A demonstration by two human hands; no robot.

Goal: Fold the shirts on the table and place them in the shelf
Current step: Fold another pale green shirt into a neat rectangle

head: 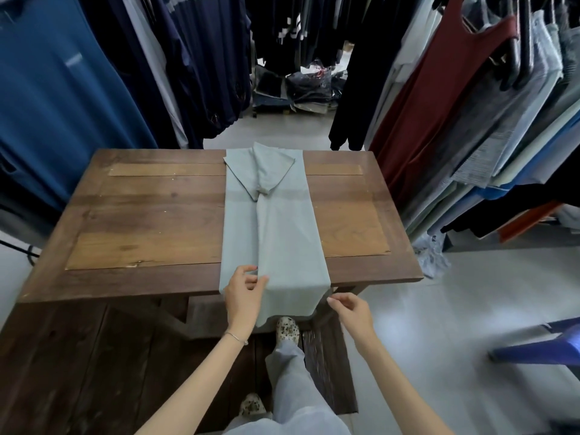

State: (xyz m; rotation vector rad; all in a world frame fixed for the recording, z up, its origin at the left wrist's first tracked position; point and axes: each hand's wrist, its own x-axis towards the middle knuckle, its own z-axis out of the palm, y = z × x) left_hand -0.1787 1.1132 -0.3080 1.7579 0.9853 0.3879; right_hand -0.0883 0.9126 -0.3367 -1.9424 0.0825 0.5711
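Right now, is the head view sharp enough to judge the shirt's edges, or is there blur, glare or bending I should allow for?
Head view: the shirt and both hands, left hand and right hand, are fairly sharp; wide-angle bending curves the table edges and leans the hanging clothes inward; the corners are soft; pale glare lies on the floor at right; lighting on the table is even, with no hard shadows.

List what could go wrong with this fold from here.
1. The shirt hangs over the near edge of the table; if the lift is uneven, the overhang may drag and loosen the side folds.
2. The left hand pinches the cloth, but the right hand seems just off the hem, so the fold could skew.
3. The sleeves folded at the far end lie loose and may slip open.
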